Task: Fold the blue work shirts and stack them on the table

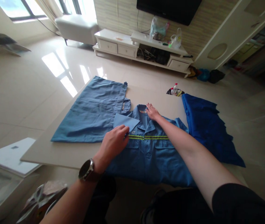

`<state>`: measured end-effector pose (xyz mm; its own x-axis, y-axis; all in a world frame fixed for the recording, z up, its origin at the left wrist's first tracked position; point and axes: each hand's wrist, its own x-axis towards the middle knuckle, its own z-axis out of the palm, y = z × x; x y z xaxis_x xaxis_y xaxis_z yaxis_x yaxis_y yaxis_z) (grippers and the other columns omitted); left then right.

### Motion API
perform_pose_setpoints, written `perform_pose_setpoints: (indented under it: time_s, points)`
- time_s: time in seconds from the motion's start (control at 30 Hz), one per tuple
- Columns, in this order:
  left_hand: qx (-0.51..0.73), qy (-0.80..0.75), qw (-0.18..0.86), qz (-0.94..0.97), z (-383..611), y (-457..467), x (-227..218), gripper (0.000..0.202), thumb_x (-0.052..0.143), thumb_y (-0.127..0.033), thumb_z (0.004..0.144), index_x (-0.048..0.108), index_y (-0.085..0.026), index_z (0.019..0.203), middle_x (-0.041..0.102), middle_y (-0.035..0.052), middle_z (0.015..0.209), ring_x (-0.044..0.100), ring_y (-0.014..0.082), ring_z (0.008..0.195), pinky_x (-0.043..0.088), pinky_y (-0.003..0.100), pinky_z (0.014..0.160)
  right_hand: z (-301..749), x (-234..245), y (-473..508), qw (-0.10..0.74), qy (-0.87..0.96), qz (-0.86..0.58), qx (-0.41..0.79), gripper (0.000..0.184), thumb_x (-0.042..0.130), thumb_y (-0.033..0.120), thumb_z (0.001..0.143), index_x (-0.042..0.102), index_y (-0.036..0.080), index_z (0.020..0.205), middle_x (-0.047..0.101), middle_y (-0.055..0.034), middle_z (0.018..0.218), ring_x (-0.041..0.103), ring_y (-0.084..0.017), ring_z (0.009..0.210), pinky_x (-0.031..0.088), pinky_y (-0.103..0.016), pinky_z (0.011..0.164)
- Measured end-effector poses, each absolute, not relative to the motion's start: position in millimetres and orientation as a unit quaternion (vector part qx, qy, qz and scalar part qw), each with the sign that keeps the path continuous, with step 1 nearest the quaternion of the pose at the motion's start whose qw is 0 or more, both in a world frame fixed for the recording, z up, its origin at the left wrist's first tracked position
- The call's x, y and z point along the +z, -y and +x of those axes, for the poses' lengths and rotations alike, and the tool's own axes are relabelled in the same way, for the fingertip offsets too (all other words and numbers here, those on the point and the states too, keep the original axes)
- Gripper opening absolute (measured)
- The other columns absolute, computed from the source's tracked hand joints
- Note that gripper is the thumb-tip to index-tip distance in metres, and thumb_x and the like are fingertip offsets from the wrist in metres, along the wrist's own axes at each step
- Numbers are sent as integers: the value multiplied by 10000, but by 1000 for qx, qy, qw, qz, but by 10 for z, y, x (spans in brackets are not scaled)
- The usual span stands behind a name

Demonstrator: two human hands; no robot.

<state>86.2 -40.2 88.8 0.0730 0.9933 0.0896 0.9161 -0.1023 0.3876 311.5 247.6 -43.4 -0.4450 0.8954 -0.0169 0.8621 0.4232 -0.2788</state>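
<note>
Pinching the folded sleeve (125,123) in a narrow grip, the left hand (113,141) could drag the shirt (149,152) askew while the right hand (152,112), fingers flat, only lightly pins the collar (143,109).

Home living room, wall-mounted television (169,9), low white media cabinet (141,49), white upholstered seat (76,28), glossy tiled floor (17,90)

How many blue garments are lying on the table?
3: a light blue garment spread at left, a reflective-striped blue work shirt under both hands in the middle, a dark blue garment crumpled at right.

a dark blue garment (207,127) lies near a bottle (174,89) on the table (59,152).
</note>
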Motion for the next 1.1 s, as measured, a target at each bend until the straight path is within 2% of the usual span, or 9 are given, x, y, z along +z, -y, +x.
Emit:
perform_pose_setpoints:
  time_s: [0.1,0.17,0.27,0.37,0.43,0.6,0.8,0.97,1.1]
  points:
    - [115,-601,176,771,911,403,735,109,539,-190,920,639,-234,928,680,56,991,657,216,941,472,308,763,3448,-232,-2510,68,821,-559,96,528,334,331,1042,451,164,1529,454,-107,1611,361,-241,1509,292,-417,1248]
    - [82,-580,213,782,933,408,617,127,559,-196,915,668,-225,973,692,71,1027,665,226,964,501,320,814,3756,-86,-2479,49,798,-596,77,483,411,315,1003,544,150,1437,560,-147,1498,459,-283,1413,331,-447,1214]
    - [52,-563,249,787,949,420,439,323,667,-319,888,678,-228,1198,682,109,1257,638,279,1165,511,373,976,4278,60,-2330,8,755,-654,50,434,505,311,938,620,143,1321,602,-186,1403,494,-343,1333,368,-513,1159]
    - [40,-606,226,761,942,420,262,666,694,-445,878,520,-245,1489,449,136,1609,384,361,1500,364,510,1196,4729,86,-2136,-34,722,-690,42,468,547,355,913,608,132,1320,577,-220,1398,499,-358,1315,405,-501,1112]
    - [27,-651,207,730,924,408,143,774,625,-464,927,365,-202,1607,272,167,1705,205,391,1584,263,565,1246,4942,56,-2044,-65,703,-706,51,517,553,390,910,589,98,1335,584,-254,1370,543,-362,1276,434,-488,1075]
    - [-42,-684,226,692,854,361,-103,856,592,-476,945,260,-116,1647,124,218,1726,60,410,1603,209,539,1267,5205,-29,-2050,-121,664,-733,87,618,611,413,868,565,52,1367,673,-259,1249,670,-331,1131,518,-408,947]
    - [-50,-684,222,693,840,345,-227,945,668,-488,886,232,-169,1661,75,200,1734,21,413,1604,197,566,1265,5281,-5,-2175,-140,657,-734,100,449,619,407,848,699,96,1162,752,-188,1006,727,-275,926,562,-353,788]
    - [-56,-691,221,686,862,343,-241,991,695,-493,863,212,-169,1667,65,194,1736,17,409,1604,182,558,1276,5231,5,-2163,-161,669,-720,92,426,759,350,731,742,90,1069,750,-186,953,729,-300,940,565,-367,794]
    - [-65,-689,226,685,867,326,-220,1000,688,-499,866,194,-172,1671,63,188,1739,24,411,1605,183,555,1274,5149,43,-2125,-168,677,-712,85,388,753,281,742,750,63,1063,746,-220,1004,722,-303,980,560,-360,832]
